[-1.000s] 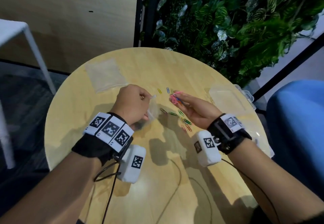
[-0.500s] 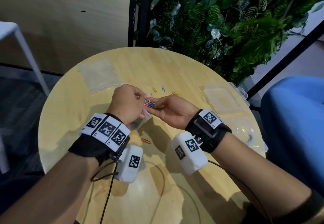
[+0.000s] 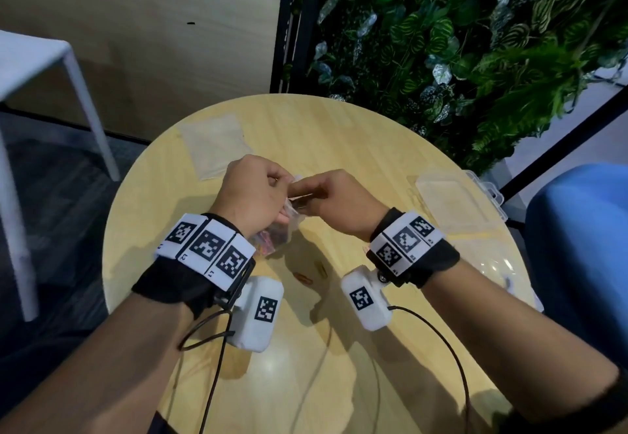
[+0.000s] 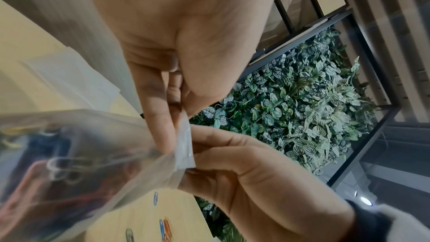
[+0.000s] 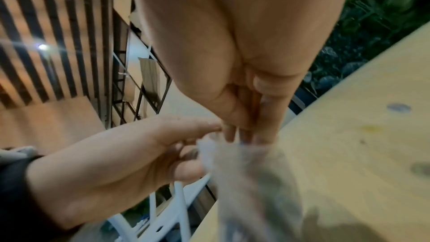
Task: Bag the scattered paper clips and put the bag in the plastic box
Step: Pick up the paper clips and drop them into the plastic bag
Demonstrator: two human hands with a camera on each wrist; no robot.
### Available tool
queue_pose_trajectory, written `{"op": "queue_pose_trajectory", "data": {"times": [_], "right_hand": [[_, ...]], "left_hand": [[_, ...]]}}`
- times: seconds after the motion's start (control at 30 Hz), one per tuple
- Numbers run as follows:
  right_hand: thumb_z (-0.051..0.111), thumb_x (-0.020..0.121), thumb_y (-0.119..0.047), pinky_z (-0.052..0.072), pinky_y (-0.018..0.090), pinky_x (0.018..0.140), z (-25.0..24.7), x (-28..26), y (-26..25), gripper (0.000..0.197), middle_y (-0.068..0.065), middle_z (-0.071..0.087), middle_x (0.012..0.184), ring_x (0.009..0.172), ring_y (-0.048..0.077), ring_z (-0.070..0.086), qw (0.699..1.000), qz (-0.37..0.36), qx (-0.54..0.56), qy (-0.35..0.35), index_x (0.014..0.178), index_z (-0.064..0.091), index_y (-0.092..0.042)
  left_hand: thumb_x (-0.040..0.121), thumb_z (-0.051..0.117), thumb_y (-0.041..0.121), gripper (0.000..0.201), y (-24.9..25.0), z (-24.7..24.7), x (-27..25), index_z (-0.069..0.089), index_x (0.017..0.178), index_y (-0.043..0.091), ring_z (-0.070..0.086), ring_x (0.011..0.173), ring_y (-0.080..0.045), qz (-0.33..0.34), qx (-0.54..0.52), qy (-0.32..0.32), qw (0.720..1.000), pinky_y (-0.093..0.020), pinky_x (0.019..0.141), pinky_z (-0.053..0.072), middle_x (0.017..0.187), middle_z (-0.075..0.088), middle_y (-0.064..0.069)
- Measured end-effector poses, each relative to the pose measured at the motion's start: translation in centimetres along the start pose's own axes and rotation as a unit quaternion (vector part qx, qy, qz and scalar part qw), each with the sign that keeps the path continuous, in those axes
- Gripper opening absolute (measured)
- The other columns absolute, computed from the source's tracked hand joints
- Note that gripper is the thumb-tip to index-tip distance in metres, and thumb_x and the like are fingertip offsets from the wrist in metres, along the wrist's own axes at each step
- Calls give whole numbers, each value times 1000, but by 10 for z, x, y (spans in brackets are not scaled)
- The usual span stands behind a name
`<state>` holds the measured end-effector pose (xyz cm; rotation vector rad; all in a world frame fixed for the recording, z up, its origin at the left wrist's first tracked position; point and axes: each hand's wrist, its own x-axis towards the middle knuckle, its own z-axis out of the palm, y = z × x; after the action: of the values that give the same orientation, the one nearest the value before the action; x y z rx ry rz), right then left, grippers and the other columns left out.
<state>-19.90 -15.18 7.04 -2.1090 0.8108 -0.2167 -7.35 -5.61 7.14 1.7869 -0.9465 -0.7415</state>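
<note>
Since a second ago the right hand (image 3: 334, 201) has been brought across from the loose paper clips (image 4: 165, 228) to the clear zip bag (image 3: 272, 238), and both hands are now raised together above the round wooden table (image 3: 339, 134). One top corner of the bag is pinched by the left hand (image 3: 249, 192), the other by the right. Coloured clips are seen inside the hanging bag. The open plastic box (image 3: 452, 204) is seen lying well apart, to the right.

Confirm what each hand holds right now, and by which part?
Both hold the small clear plastic bag of coloured paper clips by its top edge: left hand pinches one end, right hand the other.
</note>
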Motion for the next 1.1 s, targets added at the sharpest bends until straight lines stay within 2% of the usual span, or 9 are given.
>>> {"op": "queue_pose_trajectory", "data": {"times": [0.1,0.2,0.27,0.33,0.4,0.5,0.77,0.93,1.1], "right_hand": [[47,85,14,61,33,71,-16,14,-1,33,11,73,87,84,16,70,987,7,126,99,90,75,-2],[45,90,8,60,32,74,-37,44,19,33,13,71,101,90,19,64,968,46,179,172,92,75,-6],[44,96,-5,56,28,81,-45,63,42,33,2,66,119,91,13,62,991,39,-37,122,112,71,-16],[39,102,-19,45,32,97,-39,75,64,37,-1,51,141,113,18,58,963,27,-270,0,136,54,-21],[33,104,-26,29,36,113,-28,79,83,45,6,30,156,139,27,35,923,22,-371,-102,148,34,-16],[24,105,-29,13,37,120,-32,76,105,51,6,11,162,148,27,14,900,34,-409,-147,153,18,-13],[22,104,-40,9,35,121,-55,18,122,58,7,1,162,149,26,8,896,119,-401,-146,154,10,-14],[39,98,-41,34,32,111,-39,-38,114,59,1,23,158,133,26,43,894,68,-424,-131,150,26,-16],[42,99,-20,51,39,89,-18,-60,115,30,8,63,116,97,29,62,897,23,-439,-43,115,65,-9]], "left_hand": [[98,60,8,15,-4,-10,2,75,98,7,74,53,-19,8,-2,15,1000,-31,53,63,80,74,-9],[98,61,7,15,-8,-17,5,76,99,5,73,51,-18,9,-12,21,1000,-25,50,61,79,73,-9],[98,60,7,15,-8,-19,5,76,98,7,72,49,-16,12,-8,22,1000,-20,47,57,78,73,-8],[99,60,8,15,-8,-19,6,76,98,7,71,48,-15,15,-3,21,1000,-17,45,54,79,73,-8],[99,60,9,16,-7,-20,7,75,96,9,70,47,-14,15,3,19,1000,-16,44,53,78,73,-7],[99,59,9,17,-6,-21,7,75,93,8,70,46,-13,10,6,16,1000,-18,44,55,75,72,-5],[99,60,10,17,-3,-18,4,76,95,7,73,51,-18,5,18,14,1000,-27,51,61,78,73,-8],[99,59,9,18,-1,-13,1,76,94,6,74,55,-23,15,34,7,999,-36,59,64,77,75,-11],[98,57,6,21,1,-2,-2,77,91,6,73,53,-23,26,51,3,998,-37,59,64,82,75,-11]]}}
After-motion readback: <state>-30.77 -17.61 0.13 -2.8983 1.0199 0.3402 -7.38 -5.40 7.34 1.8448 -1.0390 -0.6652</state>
